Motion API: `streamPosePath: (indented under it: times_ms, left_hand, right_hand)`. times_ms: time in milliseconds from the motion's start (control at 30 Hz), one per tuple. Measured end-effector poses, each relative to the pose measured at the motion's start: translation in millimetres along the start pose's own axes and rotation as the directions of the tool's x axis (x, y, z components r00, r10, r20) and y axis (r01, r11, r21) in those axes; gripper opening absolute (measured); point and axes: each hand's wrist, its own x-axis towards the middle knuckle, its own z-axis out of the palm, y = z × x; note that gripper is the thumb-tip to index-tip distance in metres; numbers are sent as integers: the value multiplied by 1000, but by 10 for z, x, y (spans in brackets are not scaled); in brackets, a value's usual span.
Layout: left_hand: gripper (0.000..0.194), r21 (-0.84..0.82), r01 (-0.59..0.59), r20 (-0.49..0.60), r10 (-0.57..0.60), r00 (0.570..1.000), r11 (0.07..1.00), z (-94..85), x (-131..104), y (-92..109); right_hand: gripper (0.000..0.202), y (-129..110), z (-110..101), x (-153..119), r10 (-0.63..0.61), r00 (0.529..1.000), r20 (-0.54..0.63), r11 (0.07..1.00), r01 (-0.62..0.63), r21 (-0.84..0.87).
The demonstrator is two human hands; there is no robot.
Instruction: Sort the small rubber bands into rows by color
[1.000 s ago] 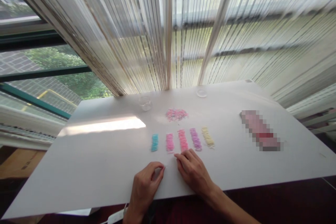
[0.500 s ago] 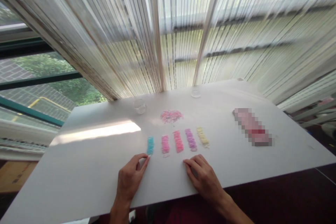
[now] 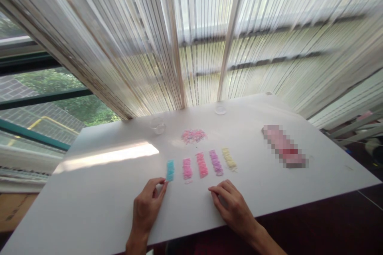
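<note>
At the near end of a row of small blue pieces (image 3: 170, 170), the thumb and index fingertip of my left hand (image 3: 149, 203) are pinched together. Whether a piece is between them is too small to see. My right hand (image 3: 231, 203) rests on the table below the purple row (image 3: 216, 163), fingers curled and tips together; anything in them is hidden. Between the hands lie a pink row (image 3: 187, 168) and a coral row (image 3: 202, 165), with a yellow row (image 3: 229, 159) at the right. A loose pink piece (image 3: 188, 182) lies below the pink row. Beyond is a mixed pile (image 3: 194, 136) of such pieces.
A clear round container (image 3: 158, 126) stands behind the blue row, and a clear shallow dish or lid (image 3: 220, 110) lies near the far edge. A blurred-out pink object (image 3: 284, 146) is on the right of the white table (image 3: 98, 191). String curtains (image 3: 203, 55) hang behind.
The whole view has shifted slightly, with the table lower in the picture. Both hands keep nearly the same pose, the left still at the near end of the blue row.
</note>
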Motion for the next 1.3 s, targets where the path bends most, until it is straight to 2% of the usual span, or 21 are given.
streamPosePath:
  times_ms: [133, 233, 300, 400, 500, 633, 867, 967, 1167, 1300]
  left_hand:
    - [28, -50, -59, 19, 60, 998, 997, -107, 236, -28]
    - [29, -68, -98, 90, 104, 990, 993, -51, 586, -57]
    - [34, -71, -121, 149, 130, 980, 990, 105, 867, -74]
    - [47, -75, -169, 241, 182, 953, 983, 462, 1255, -96]
    - [61, -65, -223, 340, 231, 911, 973, 819, 1503, -122]
    - [81, -49, -263, 437, 257, 862, 964, 1101, 1618, -146]
    - [81, -113, -360, 490, 367, 790, 926, 1239, 1725, -9]
    - [75, -161, -396, 482, 422, 768, 904, 1295, 1787, 116]
    - [40, -232, -439, 436, 496, 750, 868, 1377, 1836, 265]
    - [35, -217, -460, 430, 508, 746, 861, 1373, 1858, 275]
  right_hand:
    - [19, 7, -164, 52, 5, 1000, -30, 999, -3, 52]
    - [19, 93, -322, 99, -11, 997, -83, 1000, 12, 9]
    - [19, 173, -412, 114, -16, 993, -118, 999, 11, -36]
    - [19, 283, -511, 85, -21, 986, -167, 996, 7, -84]
    - [17, 350, -583, -3, -11, 979, -205, 993, -14, -119]
    - [17, 401, -658, -136, 21, 965, -263, 988, -60, -141]
    - [15, 463, -663, -164, 46, 957, -286, 988, -86, -129]
    - [16, 456, -646, -144, 45, 959, -279, 990, -80, -115]
    - [18, 481, -623, -163, 50, 953, -298, 990, -87, -112]
    - [17, 509, -609, -182, 49, 956, -290, 990, -85, -113]
